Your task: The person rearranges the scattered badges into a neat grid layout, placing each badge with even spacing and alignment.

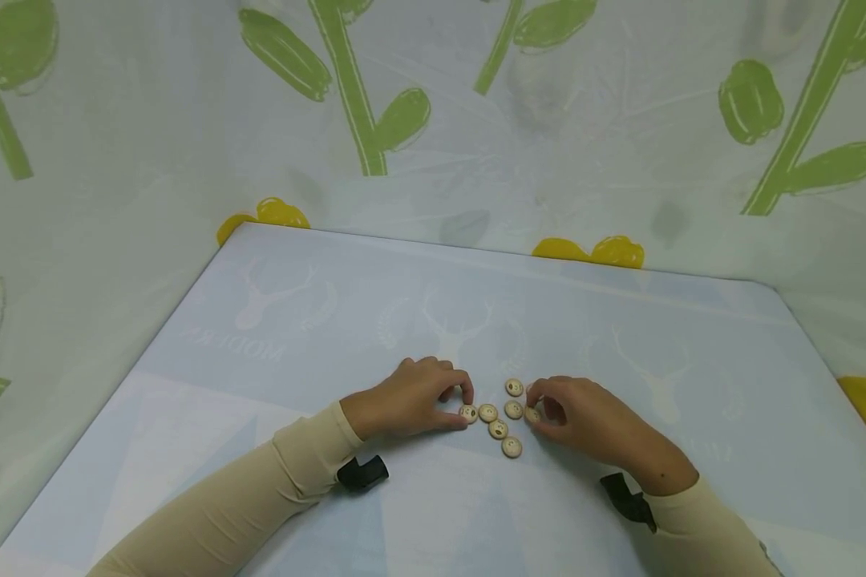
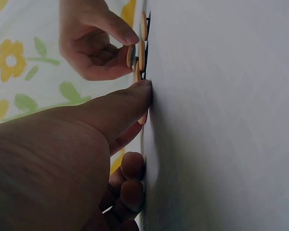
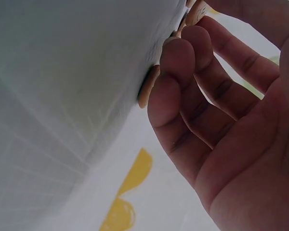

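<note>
On the table, my left hand pinches a small round wooden disc with a printed mark between thumb and index finger. My right hand holds another wooden disc by thumb and fingertips; the left wrist view shows this disc tilted on edge, its back dark. Between the hands several like discs form a small cluster, among them a top disc, a middle disc and the nearest disc. Behind the right fingers, in the right wrist view, lies a partly hidden disc.
A pale blue and white cloth with deer prints covers the table. Around its far and side edges hangs a white curtain with green leaves and yellow flowers. Dark wrist mounts show below both forearms.
</note>
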A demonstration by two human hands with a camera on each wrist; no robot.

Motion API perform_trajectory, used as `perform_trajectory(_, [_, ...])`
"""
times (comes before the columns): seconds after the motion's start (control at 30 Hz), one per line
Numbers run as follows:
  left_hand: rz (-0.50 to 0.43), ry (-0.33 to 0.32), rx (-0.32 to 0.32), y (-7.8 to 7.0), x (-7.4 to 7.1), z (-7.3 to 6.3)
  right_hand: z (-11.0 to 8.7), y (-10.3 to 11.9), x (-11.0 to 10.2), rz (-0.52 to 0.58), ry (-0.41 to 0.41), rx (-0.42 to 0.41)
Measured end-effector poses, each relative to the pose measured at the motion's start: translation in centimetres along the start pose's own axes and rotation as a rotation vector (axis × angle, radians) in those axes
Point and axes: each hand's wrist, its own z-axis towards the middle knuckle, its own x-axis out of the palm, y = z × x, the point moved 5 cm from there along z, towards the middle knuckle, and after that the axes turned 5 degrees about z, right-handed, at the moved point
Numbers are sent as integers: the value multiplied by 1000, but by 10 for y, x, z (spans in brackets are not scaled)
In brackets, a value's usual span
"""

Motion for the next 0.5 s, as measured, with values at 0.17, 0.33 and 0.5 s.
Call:
perform_trajectory(0.17, [-6, 0, -1, 0, 0, 0, 0, -2, 0, 2, 9, 7])
perform_trajectory(0.33, [-12, -2, -1, 1, 1, 0, 0, -4, 1, 2, 14, 4])
perform_trajectory(0.5, [-8, 0, -7, 2, 1, 1, 1, -5, 1, 11, 22, -1])
